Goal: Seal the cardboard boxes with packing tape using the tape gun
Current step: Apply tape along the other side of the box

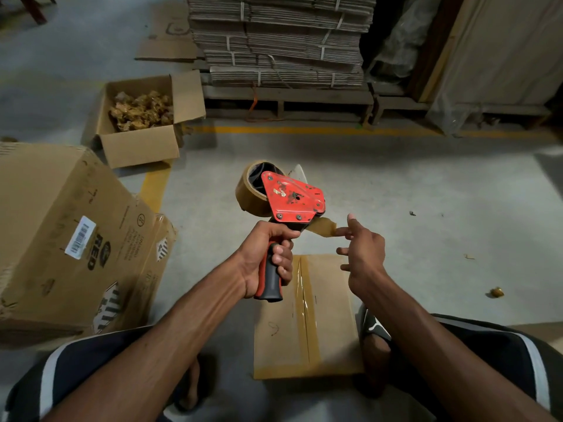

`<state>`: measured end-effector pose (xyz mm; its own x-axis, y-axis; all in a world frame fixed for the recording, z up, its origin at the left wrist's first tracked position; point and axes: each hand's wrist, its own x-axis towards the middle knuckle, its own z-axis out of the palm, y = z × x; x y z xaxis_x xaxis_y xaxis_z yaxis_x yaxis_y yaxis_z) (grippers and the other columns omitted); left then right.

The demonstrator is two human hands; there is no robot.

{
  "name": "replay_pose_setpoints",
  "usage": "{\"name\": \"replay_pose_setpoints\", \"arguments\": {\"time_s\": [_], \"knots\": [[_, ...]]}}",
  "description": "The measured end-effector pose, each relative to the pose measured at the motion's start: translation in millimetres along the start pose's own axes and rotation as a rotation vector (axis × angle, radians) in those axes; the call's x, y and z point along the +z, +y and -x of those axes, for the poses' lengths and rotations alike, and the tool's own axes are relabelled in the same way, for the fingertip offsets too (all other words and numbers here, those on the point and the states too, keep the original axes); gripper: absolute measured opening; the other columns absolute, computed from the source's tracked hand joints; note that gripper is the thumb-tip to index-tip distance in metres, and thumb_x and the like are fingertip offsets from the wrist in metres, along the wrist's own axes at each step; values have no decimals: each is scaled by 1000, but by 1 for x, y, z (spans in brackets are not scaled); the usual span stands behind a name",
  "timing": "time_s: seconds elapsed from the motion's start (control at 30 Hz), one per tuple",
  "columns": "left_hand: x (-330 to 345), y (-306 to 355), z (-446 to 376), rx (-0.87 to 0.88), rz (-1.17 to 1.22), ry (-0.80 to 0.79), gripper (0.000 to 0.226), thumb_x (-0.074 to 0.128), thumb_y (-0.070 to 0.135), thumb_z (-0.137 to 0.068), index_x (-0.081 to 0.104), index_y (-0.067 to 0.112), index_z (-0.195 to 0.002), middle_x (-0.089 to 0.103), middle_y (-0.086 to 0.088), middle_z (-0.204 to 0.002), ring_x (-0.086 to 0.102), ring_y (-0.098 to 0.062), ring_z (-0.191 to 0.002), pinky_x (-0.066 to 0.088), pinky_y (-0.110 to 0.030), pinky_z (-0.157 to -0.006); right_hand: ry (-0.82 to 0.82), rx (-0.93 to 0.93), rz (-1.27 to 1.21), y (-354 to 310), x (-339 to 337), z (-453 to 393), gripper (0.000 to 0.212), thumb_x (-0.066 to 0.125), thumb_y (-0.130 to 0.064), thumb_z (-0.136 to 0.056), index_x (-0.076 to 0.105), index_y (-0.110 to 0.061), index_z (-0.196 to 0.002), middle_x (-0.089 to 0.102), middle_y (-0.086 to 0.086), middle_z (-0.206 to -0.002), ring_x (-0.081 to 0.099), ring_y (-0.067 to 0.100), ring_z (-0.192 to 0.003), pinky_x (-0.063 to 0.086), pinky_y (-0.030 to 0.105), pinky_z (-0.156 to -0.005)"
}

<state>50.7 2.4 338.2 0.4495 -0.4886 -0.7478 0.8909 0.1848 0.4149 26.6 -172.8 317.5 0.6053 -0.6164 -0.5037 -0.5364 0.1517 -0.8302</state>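
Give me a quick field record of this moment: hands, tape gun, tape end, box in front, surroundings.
left hand: grips the tape gun handle
tape gun: red, held up above the floor, brown roll loaded
right hand: fingertips pinch the loose tape end
small box: on the floor between the feet, centre seam already taped
large box: tilted, at left
open box: holds crumpled tape scraps
flat cardboard stack: on a pallet behind
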Motion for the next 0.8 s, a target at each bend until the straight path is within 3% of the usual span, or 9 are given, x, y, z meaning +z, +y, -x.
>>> {"name": "replay_pose_setpoints", "arguments": {"time_s": [0.1,0.2,0.4,0.67,0.8], "knots": [[3,0,1,-4,2,-21,31,64,21,-82,43,21,-60,34,10,-48,31,-6,-39,29,-19,-42,118,9,-35,-1,-2,0,53,55,-51,-101,74,-15,-67,65,3,-83,65,30,-87,52,48,-80],[2,-1,1,10,-20,1,31,65,21,-82,43,21,-60,35,10,-49,32,-6,-39,30,-19,-42,191,34,-115,-5,-6,-5,52,58,-49,-99,58,-9,-67,59,3,-71,61,29,-74,49,45,-71],[-3,2,-1,58,-171,127,32,65,20,-85,43,21,-62,33,8,-52,30,-7,-39,31,-19,-42,-207,97,82,-4,-17,-11,38,54,-46,-102,64,-14,-83,68,5,-111,63,28,-88,44,38,-69],[-1,-3,0,184,-493,190,36,70,21,-89,45,19,-64,36,3,-52,32,-12,-43,32,-23,-47,-381,172,291,-2,-12,-4,61,37,-65,-103,71,-14,-99,64,2,-112,62,32,-98,45,45,-79],[2,-8,-2,183,-531,186,37,70,21,-90,45,18,-63,38,3,-51,33,-11,-43,33,-23,-45,-396,179,323,-1,-14,-4,46,48,-53,-102,70,-13,-92,67,3,-107,63,28,-90,43,40,-73]]}}
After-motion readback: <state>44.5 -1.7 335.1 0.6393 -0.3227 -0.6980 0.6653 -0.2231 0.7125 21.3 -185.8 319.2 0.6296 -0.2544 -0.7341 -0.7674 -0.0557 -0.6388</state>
